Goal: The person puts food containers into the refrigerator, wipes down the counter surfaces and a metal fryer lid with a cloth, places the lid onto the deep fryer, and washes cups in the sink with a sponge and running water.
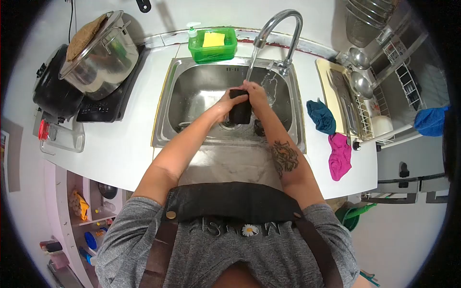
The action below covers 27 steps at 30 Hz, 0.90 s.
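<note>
Over the steel sink (pixel 162 105), both hands are closed on a black, roughly oblong thing (pixel 241 113); its exact kind I cannot make out. My left hand (pixel 224 105) grips it from the left, with the thumb lying across its upper part. My right hand (pixel 257 95) is at its top right, fingers bent near the upper edge. Water runs from the curved chrome faucet (pixel 293 36) down onto the right fingers. Below, a small dark item (pixel 259 127) sits in the basin, partly hidden by my right forearm.
Behind the sink is a green plastic container (pixel 213 52) with a yellow sponge (pixel 213 40). To the left, a big steel pot (pixel 108 62) stands by a black cooktop (pixel 101 109). On the right lie a teal cloth (pixel 321 116), a pink cloth (pixel 339 157) and a dish rack (pixel 367 115).
</note>
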Each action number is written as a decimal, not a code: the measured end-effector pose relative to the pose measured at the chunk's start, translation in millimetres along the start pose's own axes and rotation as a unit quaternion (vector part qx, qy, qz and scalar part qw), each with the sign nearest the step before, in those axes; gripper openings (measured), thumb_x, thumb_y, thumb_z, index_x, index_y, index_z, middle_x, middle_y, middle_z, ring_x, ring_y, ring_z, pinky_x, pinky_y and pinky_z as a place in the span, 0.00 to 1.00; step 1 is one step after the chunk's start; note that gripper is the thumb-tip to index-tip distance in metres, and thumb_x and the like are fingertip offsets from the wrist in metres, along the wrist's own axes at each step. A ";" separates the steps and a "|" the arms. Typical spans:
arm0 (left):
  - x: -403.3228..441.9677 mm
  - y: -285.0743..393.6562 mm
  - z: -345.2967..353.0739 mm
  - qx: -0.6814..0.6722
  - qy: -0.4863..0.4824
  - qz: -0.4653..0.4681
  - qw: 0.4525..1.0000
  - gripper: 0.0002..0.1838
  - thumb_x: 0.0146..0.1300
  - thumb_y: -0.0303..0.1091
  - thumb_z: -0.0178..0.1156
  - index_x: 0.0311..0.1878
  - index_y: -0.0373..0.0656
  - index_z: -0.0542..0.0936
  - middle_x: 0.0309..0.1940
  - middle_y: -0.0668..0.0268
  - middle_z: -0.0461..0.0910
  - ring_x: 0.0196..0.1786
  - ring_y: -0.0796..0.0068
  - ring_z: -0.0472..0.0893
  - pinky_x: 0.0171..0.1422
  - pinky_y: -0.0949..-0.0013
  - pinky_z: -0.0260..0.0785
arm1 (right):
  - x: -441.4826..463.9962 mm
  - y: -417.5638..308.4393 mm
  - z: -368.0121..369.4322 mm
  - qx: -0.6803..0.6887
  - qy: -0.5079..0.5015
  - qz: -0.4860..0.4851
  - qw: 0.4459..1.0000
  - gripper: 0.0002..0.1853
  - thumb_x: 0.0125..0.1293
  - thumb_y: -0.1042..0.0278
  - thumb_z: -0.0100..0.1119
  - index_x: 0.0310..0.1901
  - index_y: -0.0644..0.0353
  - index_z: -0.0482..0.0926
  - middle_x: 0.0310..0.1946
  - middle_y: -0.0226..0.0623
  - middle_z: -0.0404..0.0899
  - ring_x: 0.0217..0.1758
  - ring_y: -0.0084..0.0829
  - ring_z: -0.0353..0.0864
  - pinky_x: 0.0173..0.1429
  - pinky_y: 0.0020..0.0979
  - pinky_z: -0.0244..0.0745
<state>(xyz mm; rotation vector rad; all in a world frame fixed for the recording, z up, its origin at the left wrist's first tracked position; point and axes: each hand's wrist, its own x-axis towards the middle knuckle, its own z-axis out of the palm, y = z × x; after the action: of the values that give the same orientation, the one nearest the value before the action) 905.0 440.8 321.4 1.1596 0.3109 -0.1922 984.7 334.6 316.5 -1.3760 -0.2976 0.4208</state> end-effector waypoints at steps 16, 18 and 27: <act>-40.6 26.9 -16.5 -0.134 -0.001 -0.049 0.990 0.27 0.59 0.43 0.54 0.61 0.52 0.61 0.55 0.64 0.67 0.53 0.62 0.71 0.51 0.50 0.67 | -38.3 -30.3 7.2 -0.074 -0.001 -0.204 0.976 0.29 0.49 0.63 0.65 0.53 0.62 0.67 0.45 0.41 0.67 0.50 0.36 0.70 0.55 0.34 0.65; -44.9 36.5 -11.8 -0.191 -0.029 -0.013 0.981 0.21 0.57 0.44 0.58 0.52 0.47 0.71 0.44 0.62 0.75 0.45 0.65 0.76 0.48 0.55 0.69 | -31.1 -25.1 -4.4 0.165 -0.107 -0.063 0.978 0.26 0.53 0.57 0.59 0.52 0.61 0.68 0.41 0.39 0.71 0.48 0.35 0.72 0.55 0.34 0.66; -40.2 44.4 30.7 0.751 0.079 0.465 0.462 0.11 0.44 0.39 0.60 0.34 0.52 0.76 0.37 0.67 0.73 0.43 0.65 0.69 0.44 0.61 0.62 | -14.5 14.8 7.2 0.501 -0.177 0.140 0.836 0.20 0.63 0.56 0.36 0.51 0.58 0.66 0.49 0.39 0.70 0.52 0.36 0.69 0.59 0.36 0.64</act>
<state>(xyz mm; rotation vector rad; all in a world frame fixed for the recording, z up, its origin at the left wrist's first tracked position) 885.2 429.5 384.7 2.9621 -0.5917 0.8579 966.9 336.4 303.8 -0.2881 -0.1264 0.9218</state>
